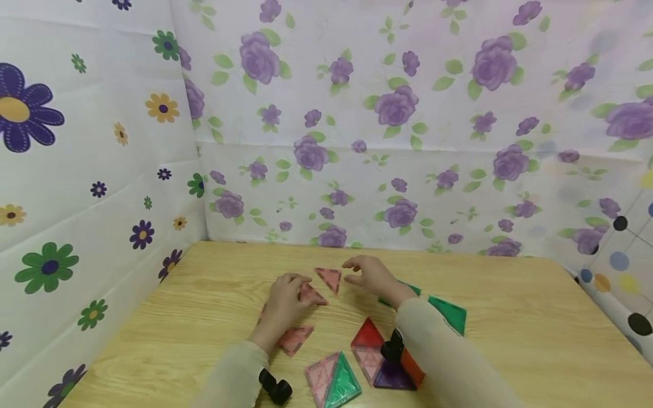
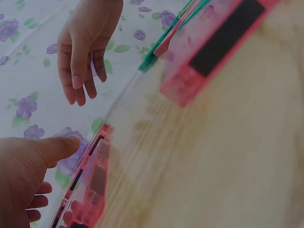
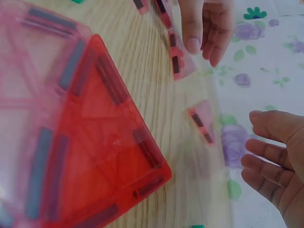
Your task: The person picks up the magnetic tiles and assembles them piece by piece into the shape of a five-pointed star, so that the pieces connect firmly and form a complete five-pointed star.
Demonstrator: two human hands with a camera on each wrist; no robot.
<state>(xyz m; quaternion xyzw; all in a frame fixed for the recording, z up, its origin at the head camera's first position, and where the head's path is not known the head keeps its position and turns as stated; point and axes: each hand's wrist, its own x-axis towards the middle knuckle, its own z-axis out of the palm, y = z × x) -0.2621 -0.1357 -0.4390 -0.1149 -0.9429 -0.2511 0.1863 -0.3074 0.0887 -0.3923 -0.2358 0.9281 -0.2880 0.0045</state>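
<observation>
Several see-through magnetic tiles lie flat on a wooden table. At the left, my left hand [image 1: 287, 297] is above and beside a pink triangular tile [image 1: 312, 294], partly covering it; whether the fingertips touch it I cannot tell. In the left wrist view, this hand's thumb [image 2: 59, 148] reaches out and the fingers are loosely bent. A smaller pink triangle [image 1: 330, 279] lies between the two hands. To its right my right hand [image 1: 372, 276] hovers, apart from it. In the right wrist view the right hand's fingers [image 3: 268, 152] are loosely spread, with nothing between them.
Nearer me lie another pink tile [image 1: 295, 340], a pink-and-green pair [image 1: 343, 384] and a joined group with a red triangle [image 1: 367, 334] and a purple tile [image 1: 394, 376]. Green tiles [image 1: 450, 313] lie beside the right forearm. Flowered cloth [image 1: 357, 187] hangs behind the table.
</observation>
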